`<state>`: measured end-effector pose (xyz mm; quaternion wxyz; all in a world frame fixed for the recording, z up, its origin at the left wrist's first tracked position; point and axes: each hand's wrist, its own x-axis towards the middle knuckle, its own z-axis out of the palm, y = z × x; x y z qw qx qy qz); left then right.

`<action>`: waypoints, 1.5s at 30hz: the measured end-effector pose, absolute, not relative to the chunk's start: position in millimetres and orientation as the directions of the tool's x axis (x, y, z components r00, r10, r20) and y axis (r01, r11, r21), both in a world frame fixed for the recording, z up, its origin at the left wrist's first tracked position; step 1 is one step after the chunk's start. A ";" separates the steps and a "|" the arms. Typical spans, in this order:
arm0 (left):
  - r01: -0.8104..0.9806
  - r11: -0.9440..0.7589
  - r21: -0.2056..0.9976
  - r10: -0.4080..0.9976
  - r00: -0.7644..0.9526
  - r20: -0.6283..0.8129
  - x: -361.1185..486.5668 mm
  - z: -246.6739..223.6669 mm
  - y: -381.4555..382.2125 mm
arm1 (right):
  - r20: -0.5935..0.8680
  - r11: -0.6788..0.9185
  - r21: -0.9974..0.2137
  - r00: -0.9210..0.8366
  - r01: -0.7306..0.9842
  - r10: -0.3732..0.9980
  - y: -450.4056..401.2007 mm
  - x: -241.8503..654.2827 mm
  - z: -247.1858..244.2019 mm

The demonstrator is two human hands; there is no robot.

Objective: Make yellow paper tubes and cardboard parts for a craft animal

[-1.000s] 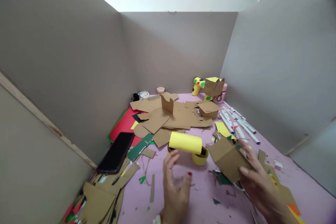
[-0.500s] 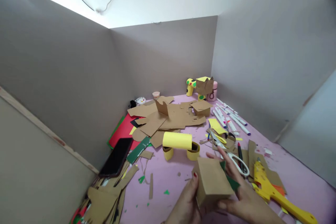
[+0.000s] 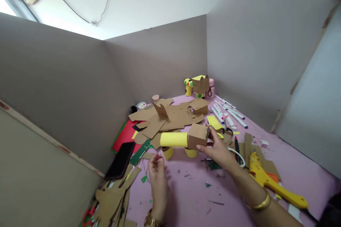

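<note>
A small brown cardboard box (image 3: 197, 137) is gripped by my right hand (image 3: 217, 150) at its right side. The box sits against the right end of a yellow paper tube (image 3: 174, 139), which lies across two short yellow rolls, the left roll (image 3: 167, 153) and the right roll (image 3: 191, 153). My left hand (image 3: 157, 170) is just below and in front of the left roll, its fingers curled and holding nothing that I can see. Scraps of dark green paper (image 3: 214, 165) lie on the table below my right hand.
A yellow glue gun (image 3: 277, 186), white-handled scissors (image 3: 239, 158) and markers (image 3: 234, 113) lie at the right. Flat cardboard pieces (image 3: 176, 117) cover the back. At the left are a black phone (image 3: 120, 160) and cardboard strips (image 3: 110, 198). Grey panels (image 3: 160, 60) stand around the table.
The box has moved forward and left, up to the tube's right end. My left hand has let go of it and moved left. The green paper now lies on the table.
</note>
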<state>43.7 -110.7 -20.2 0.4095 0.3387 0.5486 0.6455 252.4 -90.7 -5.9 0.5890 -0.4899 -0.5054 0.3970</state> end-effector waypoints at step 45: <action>-0.360 -0.071 0.930 0.942 -0.331 -0.057 39.6 -7.7 -44.8 | 0.177 0.206 -0.968 0.192 -0.142 0.965 -85.4 247.8 -33.3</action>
